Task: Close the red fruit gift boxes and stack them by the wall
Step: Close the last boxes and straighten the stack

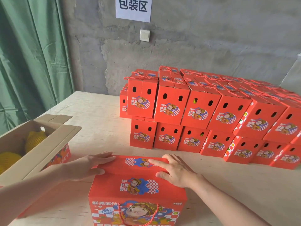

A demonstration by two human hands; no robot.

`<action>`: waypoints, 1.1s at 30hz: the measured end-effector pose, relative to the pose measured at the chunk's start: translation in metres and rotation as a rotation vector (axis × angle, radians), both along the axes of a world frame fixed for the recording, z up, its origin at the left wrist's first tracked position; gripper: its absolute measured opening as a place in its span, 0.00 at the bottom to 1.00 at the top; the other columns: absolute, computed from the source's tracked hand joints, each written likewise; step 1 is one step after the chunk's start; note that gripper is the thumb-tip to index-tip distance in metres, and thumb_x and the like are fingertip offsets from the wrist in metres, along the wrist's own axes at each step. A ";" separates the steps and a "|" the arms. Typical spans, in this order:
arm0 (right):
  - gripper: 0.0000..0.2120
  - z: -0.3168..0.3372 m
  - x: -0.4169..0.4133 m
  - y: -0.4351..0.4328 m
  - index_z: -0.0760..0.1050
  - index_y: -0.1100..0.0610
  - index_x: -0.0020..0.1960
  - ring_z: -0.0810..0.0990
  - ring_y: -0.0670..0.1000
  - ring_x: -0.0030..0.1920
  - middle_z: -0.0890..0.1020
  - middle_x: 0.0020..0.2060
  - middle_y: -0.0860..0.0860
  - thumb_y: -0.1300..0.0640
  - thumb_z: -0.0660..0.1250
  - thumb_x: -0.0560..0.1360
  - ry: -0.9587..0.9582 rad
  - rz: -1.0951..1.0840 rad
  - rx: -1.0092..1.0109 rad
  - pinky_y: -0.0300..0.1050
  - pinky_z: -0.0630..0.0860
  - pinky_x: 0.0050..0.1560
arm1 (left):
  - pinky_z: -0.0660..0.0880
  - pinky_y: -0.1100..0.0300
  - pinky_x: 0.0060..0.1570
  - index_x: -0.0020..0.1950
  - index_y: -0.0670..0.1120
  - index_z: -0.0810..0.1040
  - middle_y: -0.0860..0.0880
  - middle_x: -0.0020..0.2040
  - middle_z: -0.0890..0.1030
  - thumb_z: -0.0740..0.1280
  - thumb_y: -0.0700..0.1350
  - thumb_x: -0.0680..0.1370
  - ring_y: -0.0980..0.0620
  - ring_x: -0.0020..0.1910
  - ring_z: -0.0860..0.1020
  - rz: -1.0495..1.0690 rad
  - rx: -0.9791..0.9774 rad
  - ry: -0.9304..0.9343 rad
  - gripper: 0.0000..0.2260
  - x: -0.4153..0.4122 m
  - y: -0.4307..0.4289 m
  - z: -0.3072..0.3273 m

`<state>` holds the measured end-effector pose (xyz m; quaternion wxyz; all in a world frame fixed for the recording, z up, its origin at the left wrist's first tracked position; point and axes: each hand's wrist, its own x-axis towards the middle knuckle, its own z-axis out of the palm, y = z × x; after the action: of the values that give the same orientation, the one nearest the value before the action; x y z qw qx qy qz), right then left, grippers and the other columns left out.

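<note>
So you've got one red gift box (138, 188) sitting right in front of you at the near edge of the table (97, 121), and both of your hands are on its top. Your left hand (88, 166) lies flat across the left end of the lid flaps, with the fingers straight and pointing in toward the middle and the thumb down on the near flap. Your right hand (175, 171) does the same on the right end, fingers stretched out over the printed picture, thumb resting on the near flap. Neither grip is wrapped round anything. Both are wide, just pressing the flaps down. The flaps look folded in and meeting on top. The red rope handle (138, 216) hangs down the front face of the box.

Further back and to the right, the stack of boxes (203, 111) stands two layers high by the grey wall (211, 38), well apart from the one under your hands. Their ends with two oval holes face you, rope handles on top.

On your left there's an open cardboard carton (53, 144) with yellow fruit (35, 138) in foam netting inside, and another red box (62, 154) peeking out beneath it. A green curtain (32, 62) hangs on the left, and a paper sign (133, 8) and a light switch (144, 35) are on the wall.
</note>
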<state>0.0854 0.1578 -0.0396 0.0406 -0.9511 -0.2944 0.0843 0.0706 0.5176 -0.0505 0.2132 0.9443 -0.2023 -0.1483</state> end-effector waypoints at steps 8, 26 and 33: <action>0.21 0.003 -0.005 0.000 0.36 0.21 0.64 0.59 0.55 0.70 0.62 0.69 0.53 0.35 0.46 0.79 0.010 0.009 -0.010 0.51 0.57 0.69 | 0.49 0.62 0.73 0.74 0.59 0.56 0.61 0.74 0.52 0.62 0.47 0.80 0.59 0.75 0.49 0.024 -0.204 -0.093 0.25 -0.014 -0.001 -0.006; 0.23 -0.005 -0.031 0.018 0.41 0.31 0.73 0.41 0.62 0.76 0.42 0.77 0.45 0.43 0.46 0.83 -0.028 -0.171 -0.006 0.58 0.41 0.75 | 0.50 0.50 0.74 0.74 0.51 0.57 0.59 0.74 0.54 0.55 0.64 0.78 0.54 0.76 0.49 0.208 -0.255 -0.247 0.29 -0.025 -0.016 -0.019; 0.23 -0.005 -0.029 0.017 0.42 0.32 0.74 0.43 0.62 0.77 0.46 0.78 0.45 0.44 0.47 0.83 -0.027 -0.175 -0.010 0.57 0.42 0.75 | 0.53 0.62 0.74 0.72 0.53 0.58 0.58 0.72 0.59 0.52 0.66 0.77 0.57 0.74 0.58 0.102 -0.072 -0.370 0.27 -0.021 -0.013 -0.013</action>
<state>0.0565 0.1753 -0.0448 0.0393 -0.9744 -0.2104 0.0691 0.0494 0.5045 -0.0632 0.2134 0.9561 -0.1953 0.0461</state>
